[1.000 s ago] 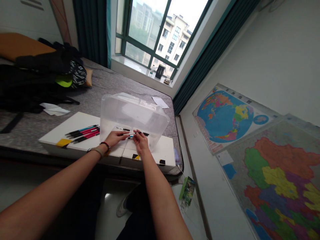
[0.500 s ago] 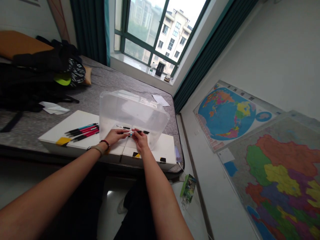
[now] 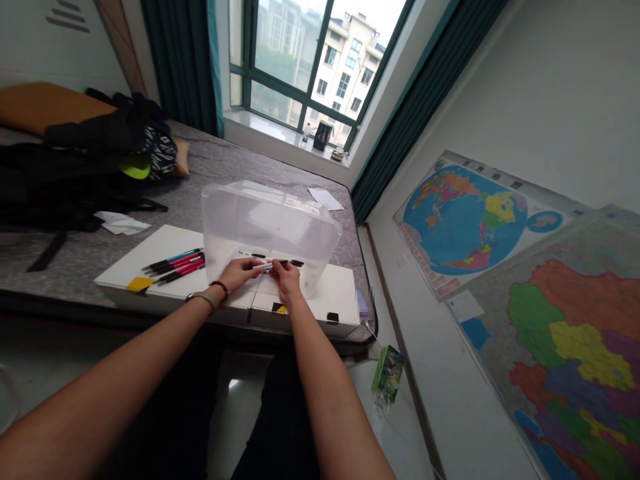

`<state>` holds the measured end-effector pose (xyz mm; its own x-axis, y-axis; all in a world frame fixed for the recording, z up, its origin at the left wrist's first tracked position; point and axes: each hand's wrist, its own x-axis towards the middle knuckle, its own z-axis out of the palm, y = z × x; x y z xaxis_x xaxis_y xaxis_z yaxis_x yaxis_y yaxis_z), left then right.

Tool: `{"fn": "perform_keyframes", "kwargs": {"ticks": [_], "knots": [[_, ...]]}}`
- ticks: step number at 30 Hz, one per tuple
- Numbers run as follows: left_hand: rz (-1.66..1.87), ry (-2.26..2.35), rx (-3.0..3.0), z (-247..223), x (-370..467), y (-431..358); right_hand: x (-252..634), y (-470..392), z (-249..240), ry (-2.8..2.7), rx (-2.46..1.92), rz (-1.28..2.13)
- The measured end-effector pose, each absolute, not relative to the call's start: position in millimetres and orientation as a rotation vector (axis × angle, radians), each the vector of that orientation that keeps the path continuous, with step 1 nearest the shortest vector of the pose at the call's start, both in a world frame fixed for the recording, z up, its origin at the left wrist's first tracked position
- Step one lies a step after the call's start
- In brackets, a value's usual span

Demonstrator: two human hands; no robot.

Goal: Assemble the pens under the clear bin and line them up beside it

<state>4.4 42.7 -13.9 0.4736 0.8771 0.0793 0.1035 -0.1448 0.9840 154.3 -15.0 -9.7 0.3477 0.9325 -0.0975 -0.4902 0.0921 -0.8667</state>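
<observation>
Both hands meet at the mouth of a clear plastic bin (image 3: 270, 217) tipped on its side. My left hand (image 3: 241, 273) pinches a thin, whitish pen (image 3: 261, 266). The fingertips of my right hand (image 3: 286, 279) are closed on the pen's other end. Just beyond the fingers lies another pen with a black grip (image 3: 257, 255), and a dark pen end (image 3: 297, 263) shows right of my right hand. Left of the bin, several red, blue and black pens (image 3: 175, 265) lie side by side on a white box (image 3: 130, 257). Fine detail between the fingertips is too small to make out.
A second white box (image 3: 325, 290) stands under the right side of the bin. Both boxes rest at the front edge of a grey mattress (image 3: 240, 163). Dark bags (image 3: 65, 167) and a crumpled tissue (image 3: 123, 223) lie left; a paper sheet (image 3: 325, 199) lies behind the bin.
The camera view has shifted slightly, so the scene sits a little farther right. My hands stay together at the bin's mouth, and more of the whitish pen shows between them.
</observation>
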Motion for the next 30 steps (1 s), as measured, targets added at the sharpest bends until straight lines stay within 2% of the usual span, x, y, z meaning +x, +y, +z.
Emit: {"fn": "perform_keyframes", "kwargs": {"ticks": [6,13,23,30], "knots": [[0.74,0.846,1.812,-10.3,4.6,40.3,152.9,-16.9,-12.3,-0.68,-1.028,1.153],[0.742,0.864,1.704,-13.0,6.9,43.8,153.7,-16.7,-18.4,-0.808,-1.02,1.061],[0.739,0.937,1.593,-13.9,12.5,45.7,158.7,-13.9,-22.6,-1.065,-1.36,0.903],[0.699,1.115,1.615,-5.7,13.1,42.4,155.2,-16.6,11.9,-1.734,-1.831,0.682]]}}
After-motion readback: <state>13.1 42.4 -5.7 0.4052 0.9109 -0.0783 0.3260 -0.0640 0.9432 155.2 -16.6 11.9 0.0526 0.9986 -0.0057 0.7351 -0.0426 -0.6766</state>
